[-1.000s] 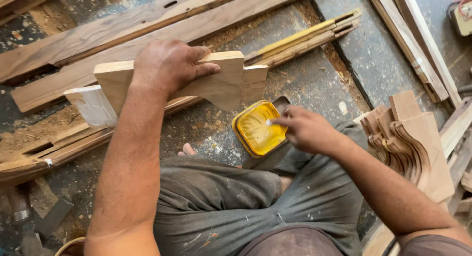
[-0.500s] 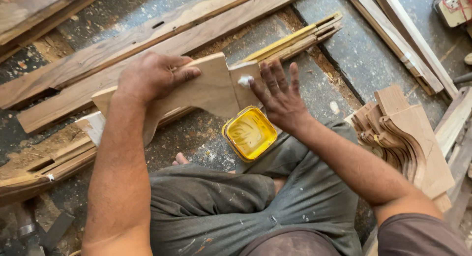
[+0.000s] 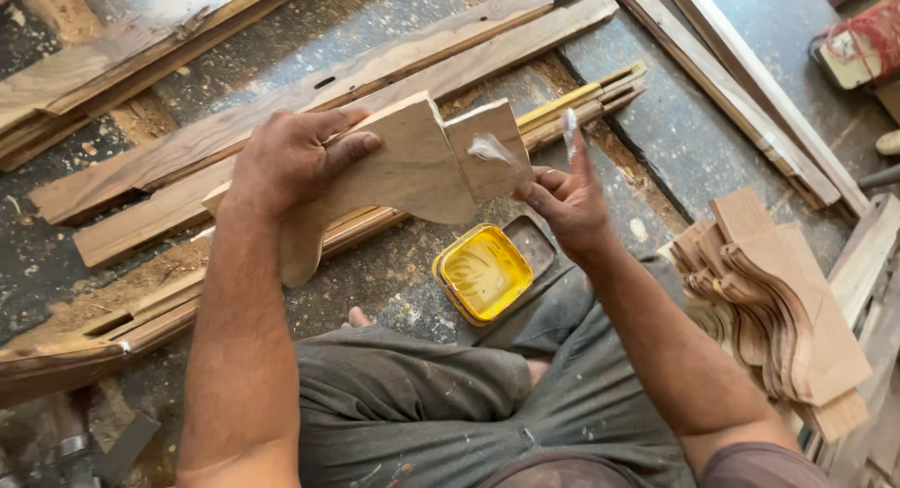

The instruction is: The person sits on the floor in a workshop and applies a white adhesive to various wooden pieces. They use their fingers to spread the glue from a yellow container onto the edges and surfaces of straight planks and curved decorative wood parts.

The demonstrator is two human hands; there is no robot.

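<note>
Glue now sits as a white smear (image 3: 489,149) on the small end face of the curved wooden piece (image 3: 412,169); half a second ago my right palm was spread flat over that spot, and a second ago that hand was down at the yellow tub (image 3: 481,272). So I judge the dab has just been wiped on, and the end is wet and ready for a joint.

Left hand (image 3: 291,160) is closed around the piece near its middle, thumb on the face, and the piece has come up off the planks and tilted toward me. Right hand (image 3: 562,193) has pulled just clear of the end: loosely curled, index finger raised with white glue on its tip (image 3: 568,127), gripping nothing.

The tub stands open on the floor just beside my knee, under the raised piece.

Surface is a dusty grey workshop floor (image 3: 694,122), sawdust scattered, long planks (image 3: 309,85) lying across it, a yellow-edged strip (image 3: 581,99) behind the piece. A stack of matching curved cutouts (image 3: 778,300) is at my right. I sit cross-legged in grey trousers (image 3: 412,404).
</note>
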